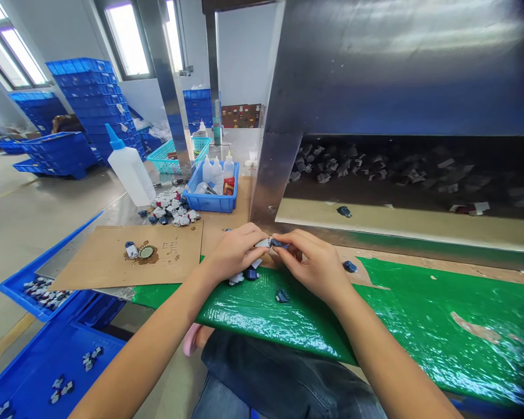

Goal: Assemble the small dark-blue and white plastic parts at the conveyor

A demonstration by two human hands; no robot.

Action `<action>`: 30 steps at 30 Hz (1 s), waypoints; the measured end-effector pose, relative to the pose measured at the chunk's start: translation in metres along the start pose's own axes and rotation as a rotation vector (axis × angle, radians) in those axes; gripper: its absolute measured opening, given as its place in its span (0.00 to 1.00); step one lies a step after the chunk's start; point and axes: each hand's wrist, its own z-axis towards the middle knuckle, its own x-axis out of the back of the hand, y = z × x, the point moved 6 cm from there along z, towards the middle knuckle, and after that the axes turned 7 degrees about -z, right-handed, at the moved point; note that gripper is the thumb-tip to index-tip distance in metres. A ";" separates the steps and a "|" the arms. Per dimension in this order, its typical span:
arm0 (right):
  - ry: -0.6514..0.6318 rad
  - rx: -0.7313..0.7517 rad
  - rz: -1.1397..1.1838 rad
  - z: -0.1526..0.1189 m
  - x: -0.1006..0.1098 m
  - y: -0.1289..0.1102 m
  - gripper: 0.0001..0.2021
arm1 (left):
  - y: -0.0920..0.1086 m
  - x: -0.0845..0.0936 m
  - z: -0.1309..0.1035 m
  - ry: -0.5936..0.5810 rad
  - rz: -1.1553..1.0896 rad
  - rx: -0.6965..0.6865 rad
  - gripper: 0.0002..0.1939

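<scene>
My left hand (233, 250) pinches a small whitish piece (263, 242) between thumb and fingertips. In my right hand (314, 262), the fingertips grip a small dark blue piece (276, 243). The two pieces meet end to end; whether they are joined I cannot tell. Below the left hand lie a few blue and white pieces (250, 273), partly hidden by it. One loose dark blue piece (282, 295) rests on the green film (323, 323) in front of me, and another blue piece (350, 266) sits right of my right hand.
At left, a cardboard sheet (100, 265) bears a small round dish (145, 252) in a wet stain. Behind it are a heap of pieces (174, 205), a large bottle (131, 171) and a blue basket (212, 202) with small bottles. A metal hood (271, 174) rises ahead, with more pieces inside.
</scene>
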 end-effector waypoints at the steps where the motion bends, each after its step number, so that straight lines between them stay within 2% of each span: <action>1: 0.014 -0.007 -0.008 0.000 0.000 0.000 0.07 | 0.000 0.000 0.000 0.008 0.002 0.004 0.07; 4: 0.013 -0.028 0.009 0.000 -0.001 0.000 0.06 | -0.002 0.001 -0.001 0.020 -0.001 0.019 0.07; 9: -0.071 -0.094 0.121 0.002 -0.004 0.003 0.05 | -0.005 0.000 -0.002 0.019 -0.025 0.073 0.07; 16: -0.140 -0.172 0.210 0.000 -0.006 0.008 0.06 | -0.004 -0.001 -0.001 0.003 -0.038 0.030 0.08; 19: -0.088 -0.166 0.176 0.003 -0.002 0.008 0.06 | -0.004 0.000 0.000 0.024 -0.094 0.026 0.09; 25: 0.133 -0.245 0.130 0.002 0.013 0.014 0.06 | -0.004 0.000 0.003 0.061 -0.185 0.046 0.08; 27: 0.139 -0.246 0.141 0.002 0.013 0.013 0.06 | -0.005 0.001 0.004 0.086 -0.208 0.060 0.08; 30: 0.062 -0.164 0.106 0.003 0.009 0.007 0.06 | -0.005 0.002 0.004 0.106 -0.235 0.057 0.08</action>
